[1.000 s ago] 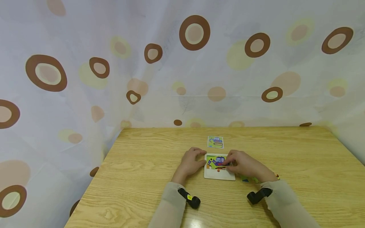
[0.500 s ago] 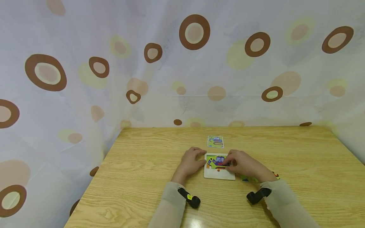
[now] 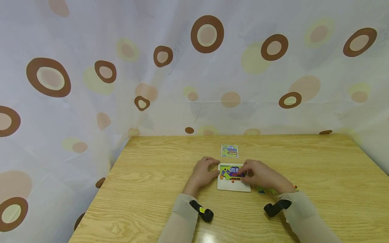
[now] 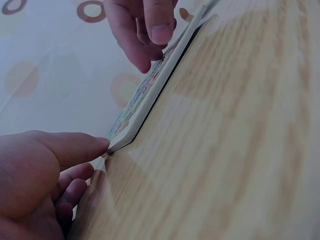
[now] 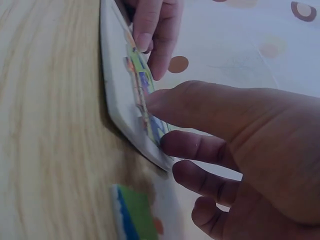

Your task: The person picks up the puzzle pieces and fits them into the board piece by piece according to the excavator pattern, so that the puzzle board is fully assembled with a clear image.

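Head view: a wooden table (image 3: 146,189) is shown before a curtain (image 3: 91,67) printed with brown rings. A white puzzle board (image 3: 233,186) lies flat near the table's middle, with a partly assembled vehicle picture in it. The left hand (image 3: 203,173) is placed against the board's left edge; in the left wrist view its thumb (image 4: 75,147) is seen touching the board's corner, with the remaining fingers loosely curled and nothing enclosed. The right hand (image 3: 261,177) is laid over the board's right side, and in the right wrist view its extended index finger (image 5: 200,107) is pressed onto a puzzle piece (image 5: 146,107) in the picture; no pinch is shown. A small reference card (image 3: 229,151) lies just beyond the board. Loose pieces (image 3: 263,191) are partly hidden beneath the right wrist.
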